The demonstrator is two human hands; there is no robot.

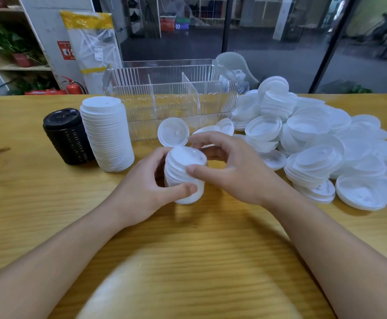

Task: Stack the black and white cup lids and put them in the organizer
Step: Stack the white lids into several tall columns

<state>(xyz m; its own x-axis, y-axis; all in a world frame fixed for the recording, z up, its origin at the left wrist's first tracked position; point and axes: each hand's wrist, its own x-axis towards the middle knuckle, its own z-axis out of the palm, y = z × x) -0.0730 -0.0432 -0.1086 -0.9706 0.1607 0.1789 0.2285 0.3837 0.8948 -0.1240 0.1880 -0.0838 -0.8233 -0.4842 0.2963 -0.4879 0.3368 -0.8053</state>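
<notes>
A person seated at a wooden surface (50, 215) builds a short stack of white lids (184, 174), gripping its lower part with the left hand (146, 192), thumb and fingers curled around it, while the right hand (229, 164) pinches the upper rim between thumb and forefinger, its other fingers arched above. The stack appears lifted and tilted, though whether its base touches the wood cannot be told. A single white lid (173, 131) stands on edge just behind it, near the clear organizer (171, 100), whose ribbed compartments show no stacked lids inside. To the left, a finished tall white stack (107, 134) and a shorter black stack (67, 137) stand side by side, touching, well clear of the hands. To the right, a large loose pile of white lids (314, 143) spreads across the surface, some already nested in small clumps. The work seems to sit in the middle of the stacking step: the blacks look gathered, many whites remain, and nothing has gone into the organizer. The next move likely calls for seating the top lid squarely, then freeing the right hand to fetch another lid while the left steadies the column against toppling.
</notes>
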